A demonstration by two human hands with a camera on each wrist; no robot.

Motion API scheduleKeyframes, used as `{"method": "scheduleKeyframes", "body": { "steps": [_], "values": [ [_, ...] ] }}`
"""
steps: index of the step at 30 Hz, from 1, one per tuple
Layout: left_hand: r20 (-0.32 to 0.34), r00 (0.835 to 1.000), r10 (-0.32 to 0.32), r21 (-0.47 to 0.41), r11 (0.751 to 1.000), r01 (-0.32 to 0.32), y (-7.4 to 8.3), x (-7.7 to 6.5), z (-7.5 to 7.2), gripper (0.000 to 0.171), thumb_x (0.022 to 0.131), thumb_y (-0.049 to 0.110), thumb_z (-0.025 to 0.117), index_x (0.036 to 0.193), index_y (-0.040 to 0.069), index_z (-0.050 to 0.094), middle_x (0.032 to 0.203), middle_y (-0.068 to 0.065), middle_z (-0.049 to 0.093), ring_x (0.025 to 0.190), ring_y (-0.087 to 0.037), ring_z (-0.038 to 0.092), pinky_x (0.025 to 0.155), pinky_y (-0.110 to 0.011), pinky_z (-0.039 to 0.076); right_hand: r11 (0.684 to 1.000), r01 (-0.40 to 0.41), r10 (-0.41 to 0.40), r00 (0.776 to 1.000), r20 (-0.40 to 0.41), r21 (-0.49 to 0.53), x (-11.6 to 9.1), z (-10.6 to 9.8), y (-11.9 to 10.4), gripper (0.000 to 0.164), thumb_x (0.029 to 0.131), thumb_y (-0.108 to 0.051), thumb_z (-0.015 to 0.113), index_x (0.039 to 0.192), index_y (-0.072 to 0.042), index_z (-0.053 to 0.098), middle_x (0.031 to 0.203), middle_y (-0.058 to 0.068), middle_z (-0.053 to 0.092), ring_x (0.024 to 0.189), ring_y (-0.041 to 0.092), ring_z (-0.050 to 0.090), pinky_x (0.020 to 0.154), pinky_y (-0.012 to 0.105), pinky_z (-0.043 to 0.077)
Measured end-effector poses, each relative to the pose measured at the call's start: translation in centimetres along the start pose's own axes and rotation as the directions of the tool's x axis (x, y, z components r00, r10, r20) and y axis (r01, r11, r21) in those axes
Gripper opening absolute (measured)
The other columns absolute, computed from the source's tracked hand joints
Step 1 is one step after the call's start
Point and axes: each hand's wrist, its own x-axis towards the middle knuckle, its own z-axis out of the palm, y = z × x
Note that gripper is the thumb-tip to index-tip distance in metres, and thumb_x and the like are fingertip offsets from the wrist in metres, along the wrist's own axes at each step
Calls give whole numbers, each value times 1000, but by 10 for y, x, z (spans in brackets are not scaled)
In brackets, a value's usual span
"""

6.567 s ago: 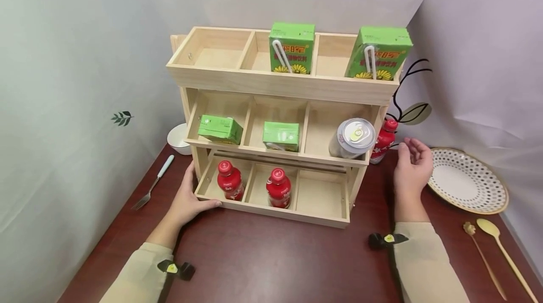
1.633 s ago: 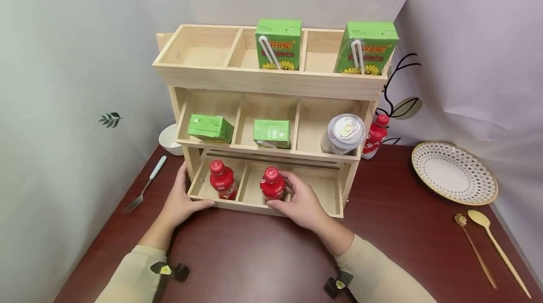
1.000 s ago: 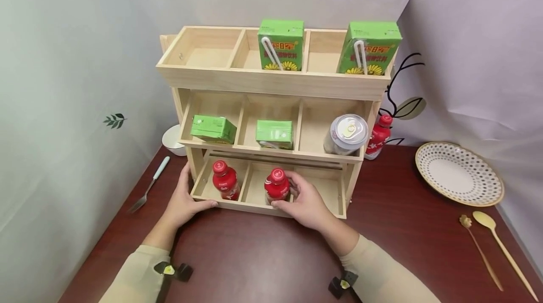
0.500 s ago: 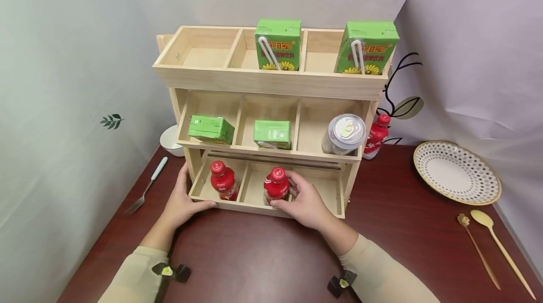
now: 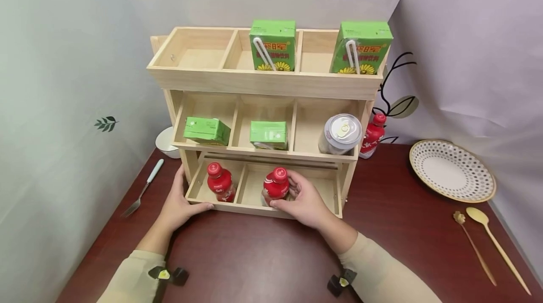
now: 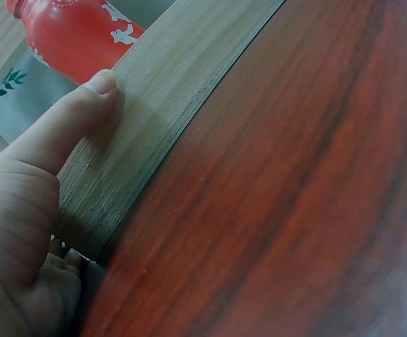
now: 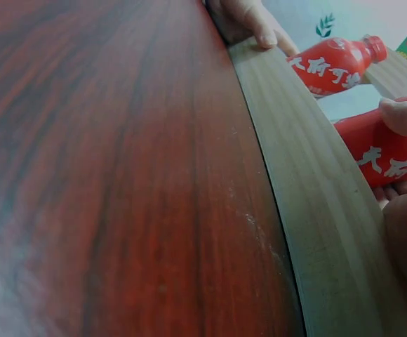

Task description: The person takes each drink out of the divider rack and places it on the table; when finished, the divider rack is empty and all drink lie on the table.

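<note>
Right hand (image 5: 303,204): grip curled round red-capped bottle (image 5: 275,187), lower centre of frame, bottom tier (image 5: 325,187); base hidden, seating unclear. Left hand (image 5: 177,204), lower left, clasps wooden rack (image 5: 263,81). Slack pinch could tip bottle against front board (image 7: 309,175).

The head view looks forward and down from above the table (image 5: 263,256), taking in the whole rack (image 5: 263,81). Both wrist views sit low, close and tilted: the right faces leftward along the front board (image 7: 316,182); the left shares that board and the left bottle (image 6: 81,35).
</note>
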Motion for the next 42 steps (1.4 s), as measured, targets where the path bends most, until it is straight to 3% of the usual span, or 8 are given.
{"method": "scheduleKeyframes", "body": {
  "steps": [6, 10, 13, 21, 28, 32, 38, 42],
  "values": [
    [-8, 1000, 4, -2, 1000, -4, -16, 2, -2, 131, 53, 4, 95, 155, 23, 15, 148, -8, 32, 129, -28, 37, 98, -21, 35, 998, 46, -46, 999, 5, -44, -3, -1, -27, 64, 70, 10, 80, 128, 1, 53, 118, 9, 64, 110, 22, 61, 98, 43, 44],
    [-19, 1000, 4, 41, 999, -3, -30, 4, -4, 134, 51, 7, 96, 154, 29, 14, 148, -2, 32, 129, -21, 36, 98, -18, 33, 991, 115, -112, 993, 40, -68, -2, -6, -31, 64, 73, 6, 81, 129, -5, 53, 120, 7, 62, 111, 22, 60, 97, 38, 45],
    [-23, 1000, 8, 51, 999, -7, -31, 4, -4, 134, 51, 8, 97, 154, 30, 14, 148, -1, 32, 129, -19, 35, 99, -16, 31, 983, 160, -153, 985, 84, -86, -1, -12, -33, 65, 74, -1, 83, 131, -9, 54, 121, 4, 62, 112, 21, 60, 97, 34, 45],
    [-4, 1000, -6, 38, 999, 6, 2, -1, -3, 129, 54, 3, 94, 155, 15, 14, 147, -14, 32, 128, -30, 36, 99, -20, 33, 963, 202, -177, 973, 148, -176, -7, -26, -61, 64, 74, -17, 86, 130, -16, 56, 120, -2, 64, 108, 18, 61, 94, 33, 47],
    [-2, 1000, -15, 33, 999, 15, 1, 0, -1, 129, 55, 5, 94, 155, 16, 14, 147, -12, 33, 128, -30, 36, 99, -21, 34, 962, 146, -122, 986, 114, -232, -16, -48, -88, 65, 71, -18, 88, 129, -19, 57, 119, -4, 63, 105, 16, 62, 91, 33, 49],
    [-4, 1000, -17, 26, 1000, 17, 1, 1, -1, 129, 54, 4, 94, 155, 16, 15, 147, -12, 33, 128, -30, 36, 99, -21, 34, 950, 171, -154, 984, 85, -263, -23, -63, -102, 65, 71, -12, 88, 129, -19, 58, 119, -2, 63, 104, 18, 62, 87, 34, 51],
    [2, 1000, -13, 10, 1000, 13, 1, 2, 0, 128, 55, 4, 94, 155, 15, 15, 147, -14, 33, 128, -31, 36, 99, -22, 35, 943, 211, -211, 977, 25, -256, -34, -89, -121, 71, 68, 9, 83, 130, -12, 58, 118, 6, 64, 99, 26, 63, 80, 32, 53],
    [5, 1000, -3, 9, 1000, 3, 1, 2, 1, 128, 55, 3, 94, 155, 13, 15, 147, -15, 32, 128, -31, 36, 99, -20, 34, 929, 205, -207, 978, 26, -307, -44, -107, -133, 73, 63, 10, 85, 128, -10, 60, 115, 8, 66, 95, 25, 65, 77, 29, 53]
  ]
}}
